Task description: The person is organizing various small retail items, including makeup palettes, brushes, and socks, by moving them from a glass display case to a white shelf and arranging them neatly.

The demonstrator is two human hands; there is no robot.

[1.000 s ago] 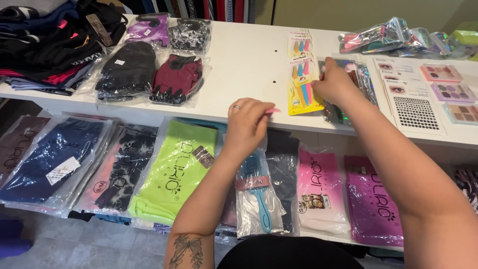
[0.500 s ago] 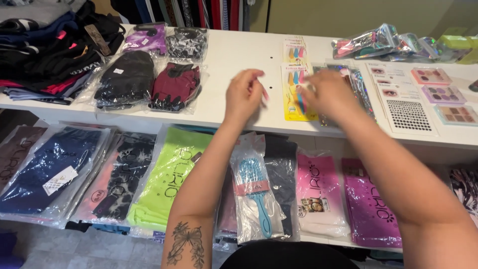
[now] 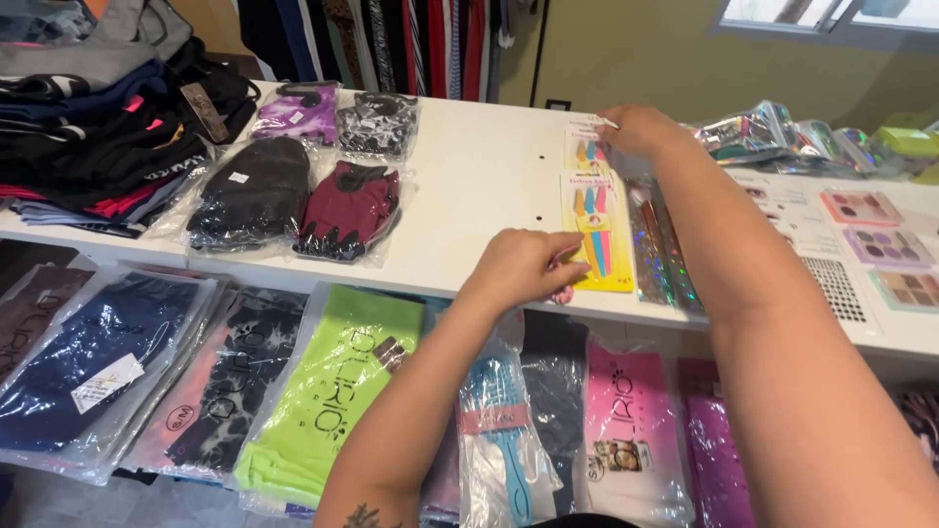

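A: L hand (image 3: 523,266) curled at bench (image 3: 469,186) front edge, yellow razor card (image 3: 597,233) touched. R hand (image 3: 634,127) laid on far card (image 3: 585,150); grasp can't be told.
B: Risk: yellow card could be nudged off front edge.

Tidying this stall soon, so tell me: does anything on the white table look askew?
Mostly neat. The dark red gloves bag lies tilted, overlapping the black gloves bag, and the shiny packets at the far right sit in a loose heap.
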